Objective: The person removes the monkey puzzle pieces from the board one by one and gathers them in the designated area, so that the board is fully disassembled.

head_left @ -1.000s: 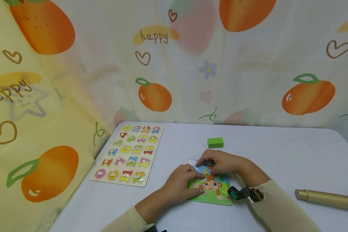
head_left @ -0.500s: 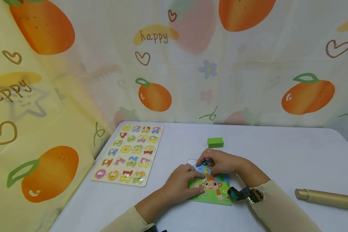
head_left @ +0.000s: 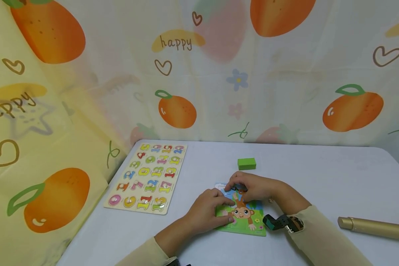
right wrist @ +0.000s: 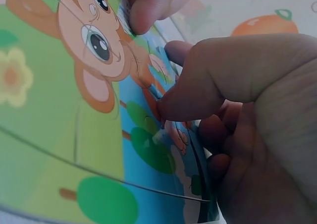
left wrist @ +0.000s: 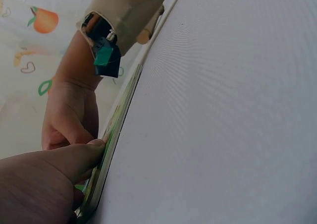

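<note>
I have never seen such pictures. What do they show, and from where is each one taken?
There is no machine: a person works bare-handed. The wide view is from a head camera, the close ones from cameras on each wrist. On the white table lie a monkey puzzle, a number board, a green block and a gold rod. The left grip, simply a hand, rests on the puzzle; the right grip touches its upper part. Whether it pinches a piece, I cannot tell.

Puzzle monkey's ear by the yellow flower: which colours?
The ear is brown with a pink inside, clearest in the right wrist view.
</note>
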Motion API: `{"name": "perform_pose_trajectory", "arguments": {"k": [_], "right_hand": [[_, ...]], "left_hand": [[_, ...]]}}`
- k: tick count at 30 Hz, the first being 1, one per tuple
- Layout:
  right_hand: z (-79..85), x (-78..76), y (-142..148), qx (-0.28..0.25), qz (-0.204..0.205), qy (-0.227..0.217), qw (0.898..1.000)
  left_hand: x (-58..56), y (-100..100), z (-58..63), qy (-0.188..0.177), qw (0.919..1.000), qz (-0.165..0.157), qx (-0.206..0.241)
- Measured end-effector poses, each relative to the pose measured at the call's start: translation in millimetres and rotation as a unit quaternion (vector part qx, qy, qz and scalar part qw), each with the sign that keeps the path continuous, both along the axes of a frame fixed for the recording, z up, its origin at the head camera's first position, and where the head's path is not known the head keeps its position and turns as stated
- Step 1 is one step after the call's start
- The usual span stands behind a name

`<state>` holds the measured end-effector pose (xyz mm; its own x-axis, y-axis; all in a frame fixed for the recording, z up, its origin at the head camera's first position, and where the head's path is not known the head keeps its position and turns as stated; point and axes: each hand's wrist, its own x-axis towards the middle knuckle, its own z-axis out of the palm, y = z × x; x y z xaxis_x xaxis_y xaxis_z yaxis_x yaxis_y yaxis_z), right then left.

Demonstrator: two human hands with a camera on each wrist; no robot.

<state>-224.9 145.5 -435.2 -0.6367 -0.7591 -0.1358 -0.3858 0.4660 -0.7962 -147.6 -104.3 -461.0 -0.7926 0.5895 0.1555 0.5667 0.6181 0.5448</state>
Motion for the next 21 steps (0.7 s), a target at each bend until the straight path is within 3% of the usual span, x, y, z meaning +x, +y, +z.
{"name": "perform_pose_trajectory", "arguments": {"k": [10, 21], "right_hand": [[-2.0, 1.3, 0.1, -0.009, -0.012, 0.005, 1.000], [-0.1, 2.7, 2.2, -0.025, -0.030, -0.025, 0.999]], "left_hand": [[-0.1, -0.5, -0.3, -0.002, 1.0000, -0.002, 0.002], [0.3, -1.2, -1.5, 0.005, 1.0000, -0.003, 0.000]]}}
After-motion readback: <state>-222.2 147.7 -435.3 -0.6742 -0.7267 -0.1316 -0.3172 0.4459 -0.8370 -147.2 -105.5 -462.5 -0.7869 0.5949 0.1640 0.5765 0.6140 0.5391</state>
